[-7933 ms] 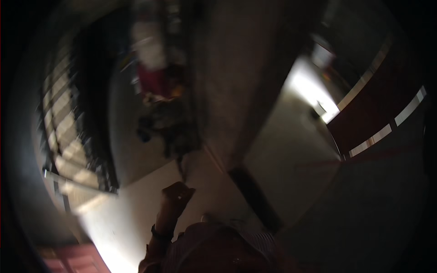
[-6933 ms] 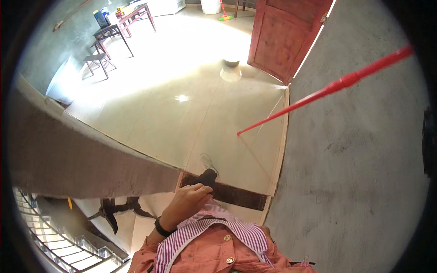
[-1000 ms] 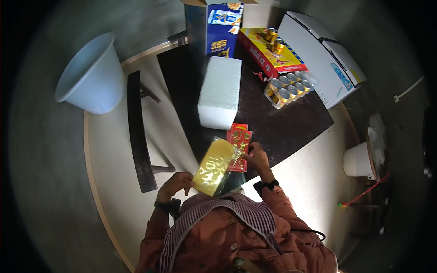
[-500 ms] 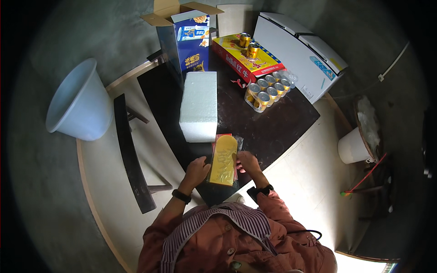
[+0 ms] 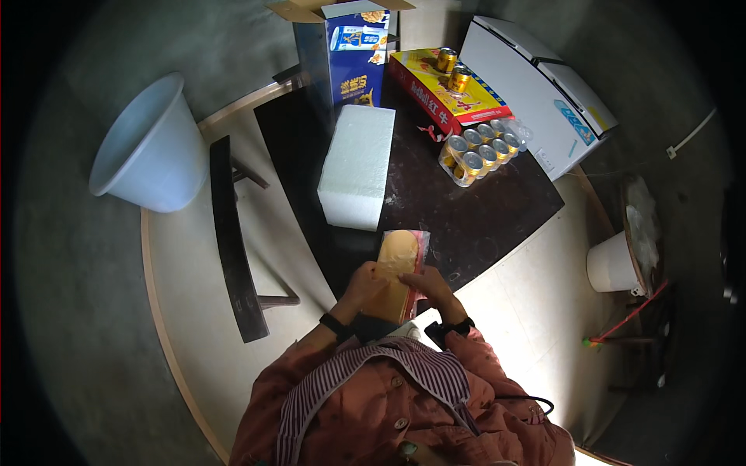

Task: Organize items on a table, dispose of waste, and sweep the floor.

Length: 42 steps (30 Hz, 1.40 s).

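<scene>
A flat, long yellow packet (image 5: 399,247) with a rounded top and red edging, in clear plastic film, is held at the near end of the dark table. My left hand (image 5: 367,286) is closed on its left edge, fingers bent over the yellow face. My right hand (image 5: 430,284) grips the right edge, its thumb lying across the front. Just beyond the packet a white foam block (image 5: 357,167) lies on the table.
A shrink-wrapped pack of gold cans (image 5: 478,151) sits right of the foam block. Behind are a red-and-yellow carton (image 5: 423,97) with two cans on top and a tall blue box (image 5: 357,74). A dark bench (image 5: 233,241) and pale tub (image 5: 155,147) stand left, a white freezer (image 5: 536,93) back right.
Both hands have come closer together over the packet, the left now reaching onto its face. The packet has turned slightly, showing more of its red edge. The whole view has shifted a little.
</scene>
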Available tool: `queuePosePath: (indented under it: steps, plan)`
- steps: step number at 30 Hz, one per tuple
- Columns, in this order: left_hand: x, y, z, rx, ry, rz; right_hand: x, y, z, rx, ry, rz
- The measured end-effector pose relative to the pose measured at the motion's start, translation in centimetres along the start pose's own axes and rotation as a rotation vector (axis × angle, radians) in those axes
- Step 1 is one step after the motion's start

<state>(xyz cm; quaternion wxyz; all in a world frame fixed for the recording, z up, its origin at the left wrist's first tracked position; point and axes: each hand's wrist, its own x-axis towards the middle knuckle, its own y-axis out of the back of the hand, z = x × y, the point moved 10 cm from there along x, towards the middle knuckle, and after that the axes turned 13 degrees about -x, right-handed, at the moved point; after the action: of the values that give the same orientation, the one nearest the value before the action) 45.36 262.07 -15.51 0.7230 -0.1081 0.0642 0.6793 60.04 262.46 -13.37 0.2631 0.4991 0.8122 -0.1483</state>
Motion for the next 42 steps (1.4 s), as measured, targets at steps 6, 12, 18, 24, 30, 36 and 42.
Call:
queuePosePath:
  steps: [6,12,18,24,30,36,42]
  plan:
    - [-1.7,-0.7,3.7,-0.157,0.106,-0.092,-6.8,4.8,-10.3,-1.106,0.198,0.537]
    - [-0.5,6.7,9.1,-0.012,-0.164,0.276,-5.9,5.8,-9.1,-1.242,-0.098,0.446]
    - [-2.1,7.0,24.9,0.686,-0.720,0.621,-4.6,6.5,-5.4,-1.092,-0.153,0.506]
    - [5.4,10.6,20.1,0.034,-0.355,0.299,-4.8,7.1,-5.1,-1.003,-0.086,0.510]
    - [4.0,6.5,21.8,0.178,-0.521,0.268,-4.6,9.1,-3.8,-0.898,0.013,0.583]
    - [-2.1,-2.5,24.6,0.690,-0.790,0.101,-5.2,14.8,3.7,-0.381,0.122,0.692]
    - [-5.6,-4.3,20.0,0.898,-0.673,-0.034,-10.8,17.1,4.6,0.051,0.169,0.801]
